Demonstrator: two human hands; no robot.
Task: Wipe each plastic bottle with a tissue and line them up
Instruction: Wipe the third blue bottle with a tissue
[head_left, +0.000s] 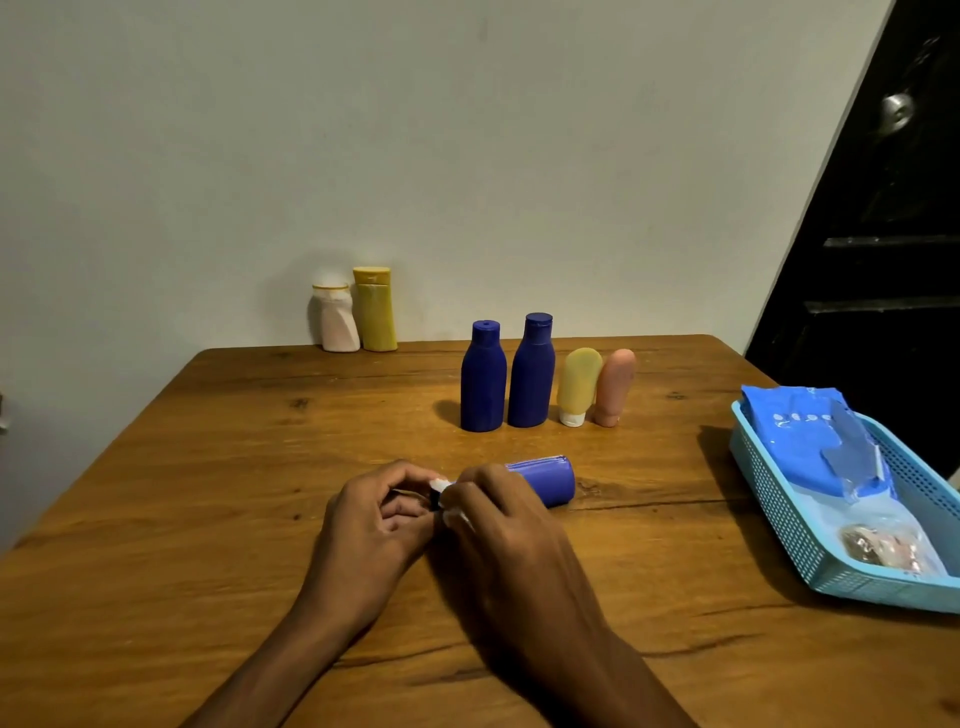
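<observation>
Blue plastic shows past the knuckles of both hands near the front middle of the wooden desk (208, 467), where a blue bottle (550, 480) lies on its side, long axis running left to right, its base pointing right and its cap end hidden between the hands. Right hand (498, 519) has its grip curled over the bottle's neck end with a scrap of white tissue (440, 486) peeking out at the fingertips; left hand (374, 514) has its grip curled too, fingers pinched in at that same end, touching the tissue. To the right a light blue basket (779, 525) sits at the desk's edge, holding a blue tissue pack (800, 436) and a small clear packet. Farther back stand four containers in a close row: two dark blue bottles (483, 379), a yellow tube (577, 387) and a pink tube (614, 387), both tubes cap-down. At the wall stand two more, a white bottle (336, 322) and a yellow bottle (375, 312), touching.
</observation>
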